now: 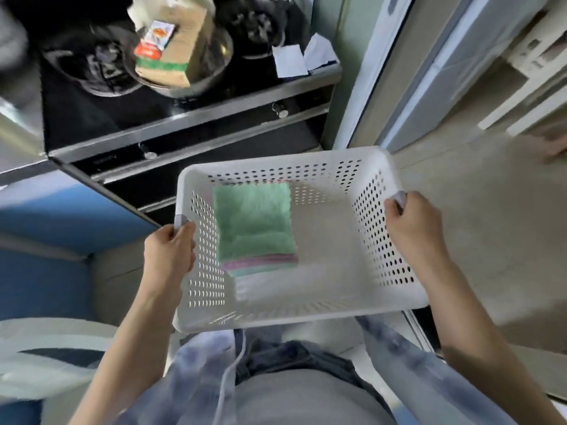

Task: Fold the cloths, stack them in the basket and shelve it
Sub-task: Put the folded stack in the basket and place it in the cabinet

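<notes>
A white perforated plastic basket [331,305] hangs in the air in front of my body. My left hand [168,253] grips its left rim and my right hand [414,225] grips its right rim. Inside, toward the left side, lies a stack of folded cloths [254,222]: a green one on top, with pink and pale green edges showing beneath. The rest of the basket floor is bare white.
A black gas stove [129,118] with a steel front edge stands ahead on the left, with a metal bowl holding a cardboard box [175,50] on it. Blue cabinet fronts [61,216] are at the left. Beige floor [491,225] spreads to the right.
</notes>
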The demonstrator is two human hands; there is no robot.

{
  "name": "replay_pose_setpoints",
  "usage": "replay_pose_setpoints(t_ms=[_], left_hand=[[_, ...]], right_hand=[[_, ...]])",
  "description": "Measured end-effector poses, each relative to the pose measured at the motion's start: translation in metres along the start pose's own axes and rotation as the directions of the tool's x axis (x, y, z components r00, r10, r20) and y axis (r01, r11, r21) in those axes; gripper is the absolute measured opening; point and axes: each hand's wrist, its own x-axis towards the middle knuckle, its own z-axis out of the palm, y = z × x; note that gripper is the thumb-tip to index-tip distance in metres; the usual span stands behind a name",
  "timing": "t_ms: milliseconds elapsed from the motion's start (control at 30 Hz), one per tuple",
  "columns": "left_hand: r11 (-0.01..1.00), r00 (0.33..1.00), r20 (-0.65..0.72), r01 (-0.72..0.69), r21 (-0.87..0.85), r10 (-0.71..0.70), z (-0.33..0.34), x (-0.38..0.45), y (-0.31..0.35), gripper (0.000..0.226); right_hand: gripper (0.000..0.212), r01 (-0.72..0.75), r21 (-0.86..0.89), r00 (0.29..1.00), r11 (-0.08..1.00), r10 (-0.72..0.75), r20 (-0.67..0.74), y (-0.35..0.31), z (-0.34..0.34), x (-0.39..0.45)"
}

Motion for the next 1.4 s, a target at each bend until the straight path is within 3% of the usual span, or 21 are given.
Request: replay_pose_setpoints(t_ms=[533,833,967,1200,1333,1400], left_hand=[[0.984,0.985,-0.173,-0.025,-0.179,-0.006,0.015,0.181,0.134,0.029],[0.958,0.969,-0.218,-0.170,-0.230,0.120,0.017,0.226,0.219,0.020],[0.939,0.962,-0.208,-0.230,-0.255,0.179,0.006,0.239,0.252,0.011],[0.916,0.914,-0.255,-0.364,-0.171,0.315,-0.027,0.258,0.343,0.016],[0.897,0.885,-0.248,-0.430,-0.107,0.395,-0.045,0.263,0.400,0.021],[0.887,0.885,-0.215,-0.444,-0.130,0.412,-0.055,0.265,0.430,0.020]], right_hand=[[0.028,0.215,0.022,0.976,0.976,-0.215,0.026,-0.182,0.046,0.222],[0.028,0.431,0.028,0.900,0.902,-0.432,0.064,-0.264,0.033,0.323],[0.015,0.466,0.015,0.883,0.885,-0.466,0.052,-0.305,0.019,0.346],[0.018,0.504,-0.125,0.864,0.855,-0.501,0.058,-0.392,-0.028,0.390],[0.045,0.524,-0.157,0.850,0.837,-0.525,0.036,-0.434,-0.061,0.414],[0.047,0.531,-0.160,0.846,0.832,-0.530,0.052,-0.455,-0.082,0.424]])
